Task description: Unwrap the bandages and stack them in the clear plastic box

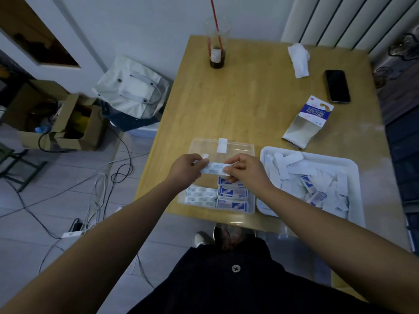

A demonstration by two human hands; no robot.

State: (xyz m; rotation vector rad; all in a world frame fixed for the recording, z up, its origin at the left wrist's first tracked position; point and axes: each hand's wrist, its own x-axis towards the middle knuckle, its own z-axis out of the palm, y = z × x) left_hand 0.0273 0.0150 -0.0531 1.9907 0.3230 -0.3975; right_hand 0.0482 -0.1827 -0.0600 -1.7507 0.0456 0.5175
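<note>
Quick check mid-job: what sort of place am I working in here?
Probably a home or small office room: a wooden table beside a radiator, a glass with a straw, and a cardboard box and cables on the floor.

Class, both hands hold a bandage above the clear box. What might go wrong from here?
Left hand and right hand pinch the bandage over the clear plastic box, so wrapper scraps might drop there, not in the white tray. The box sits at the table edge; a forearm could nudge it off.

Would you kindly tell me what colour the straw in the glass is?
The straw is red; head view.
</note>
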